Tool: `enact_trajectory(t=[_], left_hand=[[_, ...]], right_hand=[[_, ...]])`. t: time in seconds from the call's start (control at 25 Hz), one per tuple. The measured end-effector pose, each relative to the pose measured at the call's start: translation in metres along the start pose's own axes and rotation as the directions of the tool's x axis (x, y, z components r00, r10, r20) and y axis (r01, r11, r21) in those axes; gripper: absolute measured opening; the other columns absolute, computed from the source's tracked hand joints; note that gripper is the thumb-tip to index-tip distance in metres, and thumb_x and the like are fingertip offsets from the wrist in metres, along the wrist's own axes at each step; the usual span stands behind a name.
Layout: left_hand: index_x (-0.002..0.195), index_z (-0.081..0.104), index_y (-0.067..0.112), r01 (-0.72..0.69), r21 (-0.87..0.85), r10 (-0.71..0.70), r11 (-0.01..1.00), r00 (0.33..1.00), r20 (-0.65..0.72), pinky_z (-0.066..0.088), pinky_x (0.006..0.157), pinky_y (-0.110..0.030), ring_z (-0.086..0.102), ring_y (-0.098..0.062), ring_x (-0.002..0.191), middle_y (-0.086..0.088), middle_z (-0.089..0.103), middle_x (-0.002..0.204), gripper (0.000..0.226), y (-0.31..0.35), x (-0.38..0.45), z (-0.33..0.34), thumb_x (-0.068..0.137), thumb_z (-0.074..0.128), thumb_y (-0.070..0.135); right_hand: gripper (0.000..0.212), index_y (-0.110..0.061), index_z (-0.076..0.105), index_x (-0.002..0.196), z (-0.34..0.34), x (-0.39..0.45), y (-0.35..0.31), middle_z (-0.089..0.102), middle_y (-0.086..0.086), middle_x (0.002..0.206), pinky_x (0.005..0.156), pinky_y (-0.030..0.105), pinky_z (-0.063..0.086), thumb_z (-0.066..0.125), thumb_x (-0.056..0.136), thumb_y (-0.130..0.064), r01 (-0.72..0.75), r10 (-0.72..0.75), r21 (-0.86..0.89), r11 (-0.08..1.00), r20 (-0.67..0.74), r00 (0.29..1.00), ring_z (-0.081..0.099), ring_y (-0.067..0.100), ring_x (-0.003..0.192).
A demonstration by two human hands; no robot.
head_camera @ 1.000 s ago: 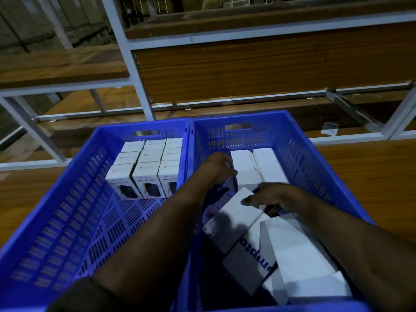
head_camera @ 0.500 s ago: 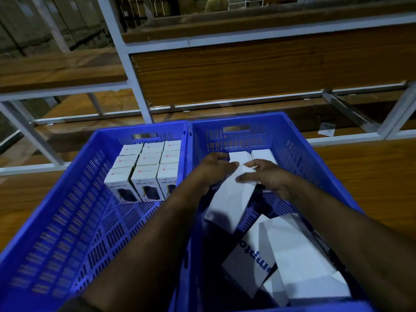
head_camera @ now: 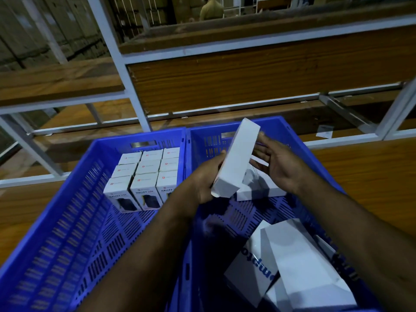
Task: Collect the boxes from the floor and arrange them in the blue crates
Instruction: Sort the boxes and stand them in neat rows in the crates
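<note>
Left hand grips a long white box, tilted above the right crate; right hand flat against it, fingers straight.
Smooth cardboard; slotted blue plastic. Left crate holds upright small boxes in rows.

Two blue crates, nine small printed boxes, two hands.

- A white metal rack frame rises behind, holding wooden shelf boards.
- A small clear plastic scrap lies on a lower shelf at the right.
- A person in a yellowish top stands far back.
- Stacked cartons fill the far left.
</note>
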State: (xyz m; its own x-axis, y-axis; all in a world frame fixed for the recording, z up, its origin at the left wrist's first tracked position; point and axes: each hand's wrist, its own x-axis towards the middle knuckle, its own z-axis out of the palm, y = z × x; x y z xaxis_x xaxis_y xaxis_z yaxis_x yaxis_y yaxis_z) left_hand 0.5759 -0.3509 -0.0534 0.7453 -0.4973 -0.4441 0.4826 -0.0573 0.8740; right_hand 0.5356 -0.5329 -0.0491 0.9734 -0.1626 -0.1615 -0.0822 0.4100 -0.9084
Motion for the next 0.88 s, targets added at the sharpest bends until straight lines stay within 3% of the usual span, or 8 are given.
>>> enact_trajectory(t=[0.16, 0.28, 0.36, 0.44, 0.52, 0.6, 0.72, 0.88], left_hand=[[0.099, 0.063, 0.002, 0.068, -0.097, -0.046, 0.993, 0.977, 0.208, 0.049, 0.048, -0.020, 0.061, -0.016, 0.050, -0.013, 0.063, 0.079, 0.033, 0.000, -0.014, 0.004, 0.093, 0.048, 0.030], [0.106, 0.064, 0.003, 0.049, -0.040, -0.038, 0.998, 0.970, 0.240, 0.055, 0.066, -0.029, 0.069, -0.018, 0.065, -0.013, 0.073, 0.090, 0.030, 0.000, -0.013, 0.009, 0.097, 0.054, 0.030], [0.118, 0.064, 0.005, 0.023, 0.017, -0.026, 1.000, 0.986, 0.167, 0.056, 0.076, -0.031, 0.072, -0.017, 0.081, -0.010, 0.075, 0.102, 0.045, -0.002, -0.008, 0.009, 0.096, 0.058, 0.044], [0.116, 0.064, 0.009, 0.060, -0.010, -0.058, 0.998, 0.993, 0.107, 0.057, 0.070, -0.030, 0.074, -0.014, 0.077, -0.004, 0.077, 0.090, 0.058, 0.000, -0.006, 0.007, 0.099, 0.042, 0.059], [0.116, 0.064, 0.010, 0.036, 0.004, -0.036, 0.999, 0.995, 0.088, 0.056, 0.063, -0.028, 0.073, -0.012, 0.071, -0.001, 0.076, 0.081, 0.060, 0.000, -0.005, 0.004, 0.098, 0.040, 0.062], [0.123, 0.064, 0.009, -0.009, 0.071, 0.002, 0.997, 0.996, 0.085, 0.057, 0.070, -0.030, 0.073, -0.014, 0.085, -0.004, 0.077, 0.098, 0.053, -0.001, -0.008, 0.007, 0.095, 0.053, 0.054], [0.130, 0.062, 0.006, -0.021, 0.135, 0.013, 0.991, 0.998, 0.060, 0.058, 0.081, -0.034, 0.069, -0.021, 0.106, -0.007, 0.073, 0.116, 0.045, -0.003, -0.010, 0.013, 0.097, 0.060, 0.038], [0.127, 0.060, 0.003, -0.028, -0.031, 0.024, 0.999, 0.993, -0.118, 0.057, 0.087, -0.041, 0.068, -0.029, 0.107, -0.013, 0.071, 0.121, 0.041, -0.002, -0.003, 0.007, 0.101, 0.055, 0.034]], right_hand=[[0.052, -0.016, 0.059, 0.133, 0.002, -0.006, 0.001, 0.067, 0.012, 0.123, 0.077, 0.034, 0.060, 0.064, 0.088, -0.041, -0.038, 0.031, 0.085, 0.996, 0.076, 0.997, 0.064, 0.025, 0.116], [0.049, -0.016, 0.062, 0.124, 0.004, -0.006, 0.005, 0.071, 0.009, 0.110, 0.079, 0.036, 0.060, 0.067, 0.084, -0.042, -0.017, 0.013, 0.042, 0.999, 0.088, 0.996, 0.067, 0.025, 0.105], [0.046, -0.018, 0.061, 0.123, 0.002, -0.002, 0.009, 0.075, 0.009, 0.108, 0.082, 0.042, 0.060, 0.071, 0.084, -0.041, -0.005, 0.005, 0.000, 1.000, 0.012, 1.000, 0.071, 0.026, 0.101], [0.054, -0.022, 0.056, 0.128, -0.003, 0.003, 0.013, 0.075, 0.008, 0.109, 0.085, 0.053, 0.058, 0.077, 0.081, -0.041, 0.016, -0.018, -0.039, 0.999, -0.075, 0.997, 0.072, 0.030, 0.102], [0.066, -0.025, 0.051, 0.132, -0.007, 0.006, 0.014, 0.075, 0.006, 0.109, 0.086, 0.060, 0.056, 0.081, 0.076, -0.043, 0.028, -0.038, -0.071, 0.997, -0.135, 0.990, 0.072, 0.032, 0.101], [0.067, -0.026, 0.051, 0.131, -0.006, 0.007, 0.016, 0.075, 0.005, 0.109, 0.083, 0.061, 0.056, 0.082, 0.074, -0.045, 0.038, -0.052, -0.088, 0.995, -0.164, 0.985, 0.073, 0.031, 0.097], [0.051, -0.025, 0.051, 0.128, -0.002, 0.008, 0.018, 0.073, 0.005, 0.110, 0.078, 0.053, 0.061, 0.073, 0.086, -0.041, 0.051, -0.069, -0.105, 0.993, -0.178, 0.982, 0.074, 0.028, 0.093], [0.050, -0.017, 0.055, 0.125, 0.000, 0.004, 0.024, 0.071, 0.008, 0.116, 0.077, 0.039, 0.056, 0.071, 0.087, -0.045, -0.103, 0.086, -0.233, 0.967, -0.086, 0.993, 0.069, 0.026, 0.101]])
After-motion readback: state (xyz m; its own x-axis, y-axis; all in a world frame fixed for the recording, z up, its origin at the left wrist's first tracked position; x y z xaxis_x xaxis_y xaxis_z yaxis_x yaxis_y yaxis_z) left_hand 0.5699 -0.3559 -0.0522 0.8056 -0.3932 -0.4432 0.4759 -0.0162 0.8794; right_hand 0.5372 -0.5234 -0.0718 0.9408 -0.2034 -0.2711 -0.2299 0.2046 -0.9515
